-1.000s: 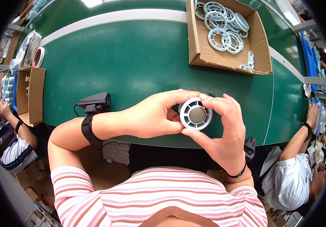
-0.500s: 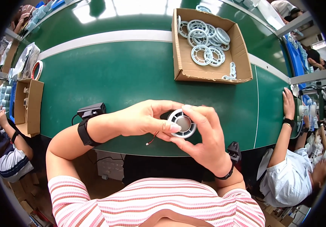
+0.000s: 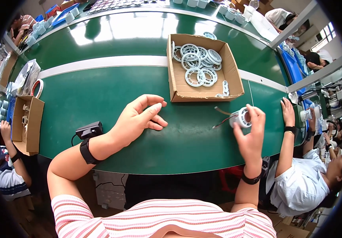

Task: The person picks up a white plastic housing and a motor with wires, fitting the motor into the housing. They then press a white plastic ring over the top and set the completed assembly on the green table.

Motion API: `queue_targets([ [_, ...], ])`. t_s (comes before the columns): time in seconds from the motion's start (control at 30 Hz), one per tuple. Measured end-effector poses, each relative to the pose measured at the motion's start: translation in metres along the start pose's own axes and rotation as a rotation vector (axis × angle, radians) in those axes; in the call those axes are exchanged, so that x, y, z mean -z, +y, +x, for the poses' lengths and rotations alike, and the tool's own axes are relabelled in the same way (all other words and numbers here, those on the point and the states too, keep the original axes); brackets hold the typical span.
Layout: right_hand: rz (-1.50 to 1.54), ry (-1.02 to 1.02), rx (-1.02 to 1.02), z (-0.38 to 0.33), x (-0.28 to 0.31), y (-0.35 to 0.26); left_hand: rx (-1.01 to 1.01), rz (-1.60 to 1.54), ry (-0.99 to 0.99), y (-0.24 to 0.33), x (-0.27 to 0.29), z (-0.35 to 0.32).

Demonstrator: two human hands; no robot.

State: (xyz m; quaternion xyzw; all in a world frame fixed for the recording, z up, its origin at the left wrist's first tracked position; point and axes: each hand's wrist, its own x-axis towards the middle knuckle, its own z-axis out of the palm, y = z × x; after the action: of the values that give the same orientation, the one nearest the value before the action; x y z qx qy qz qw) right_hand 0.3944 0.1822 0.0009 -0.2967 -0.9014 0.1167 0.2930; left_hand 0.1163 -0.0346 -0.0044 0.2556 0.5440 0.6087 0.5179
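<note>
My right hand (image 3: 254, 137) pinches a small round white part (image 3: 235, 120) between thumb and fingers, to the right over the green table. It has a ring-shaped rim, and thin wires trail from its left side, blurred by motion. My left hand (image 3: 139, 115) hovers over the middle of the table, its fingers bent and apart, with nothing in it. Beyond the hands stands a cardboard box (image 3: 206, 98) holding several pale blue slotted rings (image 3: 195, 77) and a small pale link-shaped piece (image 3: 225, 88).
A black device (image 3: 89, 130) sits by my left forearm. At the left are another cardboard box (image 3: 36, 125) and a roll of tape (image 3: 38, 88). On the right, a co-worker's hand (image 3: 288, 113) rests on the green table (image 3: 139, 158). A white strip (image 3: 107, 62) crosses the tabletop.
My hands have parted. The right one has carried the white part off to the right; the left has let go and drawn back left. The whole view has shifted somewhat.
</note>
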Motion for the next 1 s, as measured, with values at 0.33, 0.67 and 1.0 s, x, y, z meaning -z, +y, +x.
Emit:
queue_targets([
  [0.33, -0.128, 0.062, 0.093, 0.058, 0.004, 0.002, -0.038, -0.034, 0.082, -0.001, 0.000, 0.004],
  [0.67, 0.254, -0.348, -0.148, 0.103, -0.006, -0.009, -0.334, -0.103, 0.397, 0.006, 0.028, 0.035],
  [1.0, -0.204, -0.056, 0.162, 0.243, -0.092, 0.123, -0.765, 0.736, 0.191, 0.011, -0.006, 0.012],
])
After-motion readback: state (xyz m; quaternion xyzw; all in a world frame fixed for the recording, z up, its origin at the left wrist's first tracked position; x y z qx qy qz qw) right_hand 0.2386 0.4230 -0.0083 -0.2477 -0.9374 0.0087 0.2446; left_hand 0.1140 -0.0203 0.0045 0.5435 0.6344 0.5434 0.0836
